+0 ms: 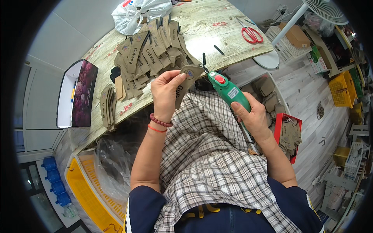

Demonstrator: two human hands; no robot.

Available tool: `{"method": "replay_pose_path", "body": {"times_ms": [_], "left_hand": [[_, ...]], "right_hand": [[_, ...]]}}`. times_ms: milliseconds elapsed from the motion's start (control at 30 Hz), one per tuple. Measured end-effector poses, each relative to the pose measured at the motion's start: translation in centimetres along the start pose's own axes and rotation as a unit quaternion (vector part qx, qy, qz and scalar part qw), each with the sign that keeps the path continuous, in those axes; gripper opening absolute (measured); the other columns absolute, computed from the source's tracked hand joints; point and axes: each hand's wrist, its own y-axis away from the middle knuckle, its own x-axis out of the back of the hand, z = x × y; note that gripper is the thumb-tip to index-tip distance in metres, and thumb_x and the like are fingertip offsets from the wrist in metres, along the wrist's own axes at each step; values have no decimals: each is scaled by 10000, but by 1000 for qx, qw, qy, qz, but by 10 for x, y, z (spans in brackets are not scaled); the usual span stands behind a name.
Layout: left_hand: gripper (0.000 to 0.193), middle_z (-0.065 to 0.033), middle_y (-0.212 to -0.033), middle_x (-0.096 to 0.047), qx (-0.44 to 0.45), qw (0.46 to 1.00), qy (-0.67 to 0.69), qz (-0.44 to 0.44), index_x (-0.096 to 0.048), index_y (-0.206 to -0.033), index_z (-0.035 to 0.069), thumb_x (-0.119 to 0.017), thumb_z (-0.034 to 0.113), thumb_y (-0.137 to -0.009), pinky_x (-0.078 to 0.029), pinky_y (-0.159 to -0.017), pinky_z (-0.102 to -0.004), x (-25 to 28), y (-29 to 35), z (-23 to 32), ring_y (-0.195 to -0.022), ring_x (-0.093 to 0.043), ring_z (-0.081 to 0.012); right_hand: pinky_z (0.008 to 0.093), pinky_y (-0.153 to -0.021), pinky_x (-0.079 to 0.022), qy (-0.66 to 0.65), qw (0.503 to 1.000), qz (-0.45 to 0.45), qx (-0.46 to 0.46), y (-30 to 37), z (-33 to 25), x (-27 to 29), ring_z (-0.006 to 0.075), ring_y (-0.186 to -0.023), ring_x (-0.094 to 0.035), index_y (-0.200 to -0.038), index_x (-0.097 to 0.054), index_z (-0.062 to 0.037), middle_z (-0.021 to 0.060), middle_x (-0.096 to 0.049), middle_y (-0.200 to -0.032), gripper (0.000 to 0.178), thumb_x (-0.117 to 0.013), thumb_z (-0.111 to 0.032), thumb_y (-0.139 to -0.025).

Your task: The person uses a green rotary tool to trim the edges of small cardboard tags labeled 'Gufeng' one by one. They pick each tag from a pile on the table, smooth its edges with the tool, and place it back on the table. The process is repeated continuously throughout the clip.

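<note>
Now the flat khaki fabric strip (pixel 189 82) slants at the pale wood-patterned table's (pixel 198 24) edge, long axis lower-left to upper-right, emblem end upward, left hand (pixel 164 93) pinching it under the thumb; right hand (pixel 254 116) wrapped round a green, red-buttoned handheld tool (pixel 229 91), tip near that end

On the table (pixel 200 29), a tied white plastic bag (pixel 132 17) sat at the far edge, a pair of red-handled scissors (pixel 252 35) lay near the right end, and an open flower-print box (pixel 84 93) with a pen (pixel 73 91) inside stood at the left end. A white fan (pixel 327 11) stood just off the table's right corner, with a cardboard box (pixel 294 35) and yellow bins (pixel 342 94) farther right of it. Below the table's near left edge were a yellow crate (pixel 86 197) and crumpled clear plastic (pixel 114 159), with blue jugs (pixel 56 187) farther left.
</note>
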Motion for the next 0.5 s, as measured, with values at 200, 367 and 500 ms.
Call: {"method": "replay_pose_path", "body": {"times_ms": [200,367,500], "left_hand": [[139,-61,-858,-694,-5,995,-95,-38,-681,-966,-40,-671,17,-840,-497,-701,-208,12,-1,18,-744,-626,-83],[142,-49,-848,-691,4,984,-171,-55,-683,-960,-40,-674,27,-836,-483,-690,-201,22,-5,27,-737,-612,-71],[131,-32,-837,-687,7,972,-224,-69,-688,-943,-35,-677,32,-831,-467,-677,-193,24,-3,36,-729,-597,-58]], "right_hand": [[278,-610,-481,9,1000,-23,8,2,0,0,126,-653,-589,-1056,-612,6,74,-627,-744,451,-693,-389,-852],[281,-642,-501,34,998,-41,32,1,-3,0,150,-701,-636,-1076,-610,-6,95,-653,-789,452,-692,-390,-852],[283,-647,-504,42,997,-46,47,1,-2,-3,168,-714,-648,-1082,-609,-8,100,-661,-807,459,-697,-393,-846]]}}
